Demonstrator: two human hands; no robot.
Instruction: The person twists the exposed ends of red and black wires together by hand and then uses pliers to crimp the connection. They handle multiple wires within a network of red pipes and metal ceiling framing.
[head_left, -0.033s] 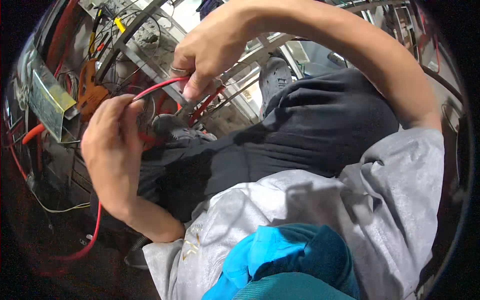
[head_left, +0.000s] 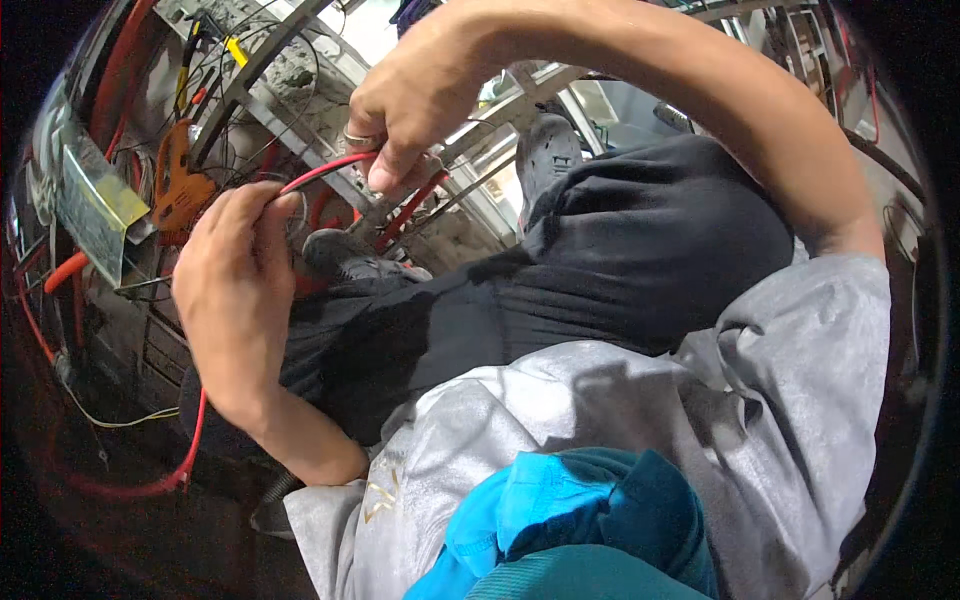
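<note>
A red cable [head_left: 322,170] runs in a short, slightly bowed span between my two hands. My left hand [head_left: 236,285] is closed on it, thumb and fingers pinched together at the lower left end of the span. Further up and to the right, my right hand [head_left: 412,112], with a ring on one finger, grips the cable between thumb and curled fingers. Beneath my left wrist, a red length hangs down and curves off to the left. The cable's end is hidden at my right hand.
Metal frame bars [head_left: 285,135] cross behind my hands. To the left are an orange perforated piece [head_left: 180,180], a shiny metal box [head_left: 95,200] and a yellow-and-black tool [head_left: 187,70]. Loose wires and a grey shoe [head_left: 545,165] lie near the frame; my dark trousers [head_left: 500,290] are below.
My left hand has shifted slightly right, nearer my right hand, so the cable span between them is shorter. The hanging red length has swung a little. My right hand has hardly moved.
</note>
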